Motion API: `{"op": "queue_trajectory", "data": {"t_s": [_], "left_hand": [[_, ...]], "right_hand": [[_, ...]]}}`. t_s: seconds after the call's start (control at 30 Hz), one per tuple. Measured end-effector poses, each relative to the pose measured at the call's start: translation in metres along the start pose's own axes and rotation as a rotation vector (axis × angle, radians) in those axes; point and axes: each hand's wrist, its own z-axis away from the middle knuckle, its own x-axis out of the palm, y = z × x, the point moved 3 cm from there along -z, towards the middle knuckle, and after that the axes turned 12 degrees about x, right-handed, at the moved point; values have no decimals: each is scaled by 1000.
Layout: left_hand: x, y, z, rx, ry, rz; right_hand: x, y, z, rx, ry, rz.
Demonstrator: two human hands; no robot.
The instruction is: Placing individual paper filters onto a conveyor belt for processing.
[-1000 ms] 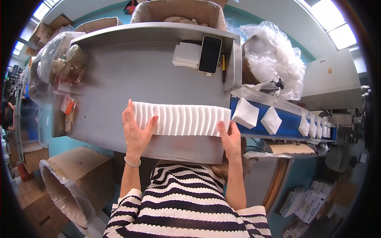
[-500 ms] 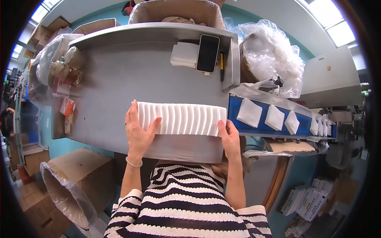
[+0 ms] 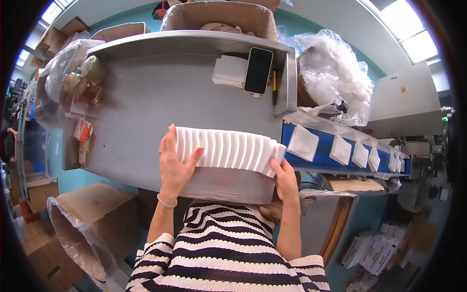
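A long row of white folded napkins (image 3: 221,148), stacked side by side on edge, lies across the front of the grey metal table (image 3: 155,92). My left hand (image 3: 176,163) grips the row's left end, fingers behind and thumb in front. At the right end, my right hand (image 3: 286,177) pinches the last few napkins, which tilt a little away from the rest. Just beyond that hand, more white folded napkins (image 3: 303,143) lie spaced out on a blue conveyor belt (image 3: 327,158).
A black-screened phone (image 3: 258,70) rests beside a small napkin stack (image 3: 228,69) at the back right, near a yellow-and-black pen knife (image 3: 275,87). Bottles (image 3: 85,90) stand at the left edge. A lined carton (image 3: 95,219) sits lower left; clear plastic bags (image 3: 335,73) bulge beyond the belt.
The row's right end has bent toward me and its last napkins now lean outward with my right hand. My left hand has shifted slightly right. Napkins on the belt have moved closer to the table.
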Motion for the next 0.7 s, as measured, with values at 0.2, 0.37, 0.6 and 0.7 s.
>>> {"op": "queue_trajectory", "data": {"t_s": [0.2, 0.37, 0.6, 0.7], "left_hand": [[4, 7, -2, 25, -62, 77], [4, 8, -2, 21, -55, 71], [8, 6, -2, -20, -87, 71], [10, 8, 1, 11, -102, 77]], "right_hand": [[-18, -10, -2, -66, 168, -428], [8, -43, 18, -333, 147, 360], [-25, -12, -15, -13, 136, -508], [8, -15, -8, 5, 63, -283]]}}
